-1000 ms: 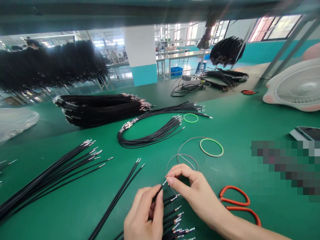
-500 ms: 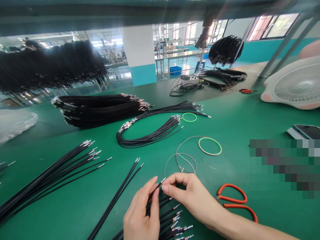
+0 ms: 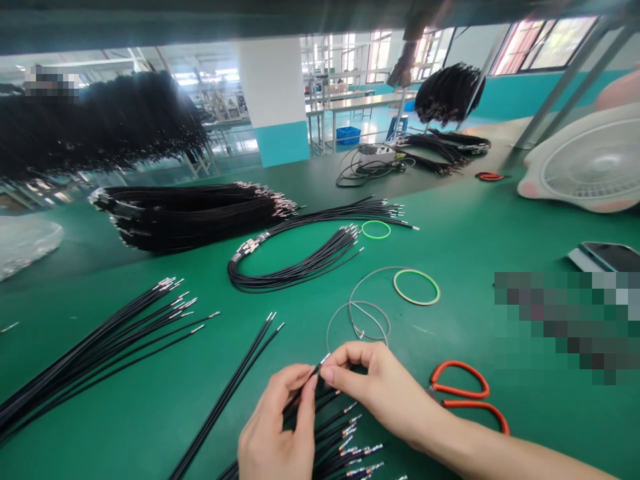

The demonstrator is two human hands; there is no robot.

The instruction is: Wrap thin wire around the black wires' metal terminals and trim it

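My left hand [image 3: 280,423] is closed around a black cable [image 3: 316,371] whose silvery tip points up and right. At that tip, the thumb and forefinger of my right hand [image 3: 373,380] are pinched together. A thin grey wire [image 3: 351,293] curls over the mat and runs down to the same tip; whether the right fingers also grip the wire is hidden. Under my hands lies a bunch of black cables [image 3: 345,443] with bare metal ends. Left of them are a few loose black cables [image 3: 233,387]. Orange-handled scissors [image 3: 460,392] rest beside my right forearm.
A larger cable bunch [image 3: 105,340] lies at left, and a bent bundle [image 3: 240,273] beyond my hands. Green rings [image 3: 417,304] sit near the wire. Farther back are a thick coil of cables [image 3: 200,220] and a white fan [image 3: 595,163]. A phone [image 3: 607,259] lies at right.
The view has shifted slightly, so the whole scene sits a little higher and farther left. My left hand has bent its fingers closer around the cable; the right keeps its pinch at the tip.
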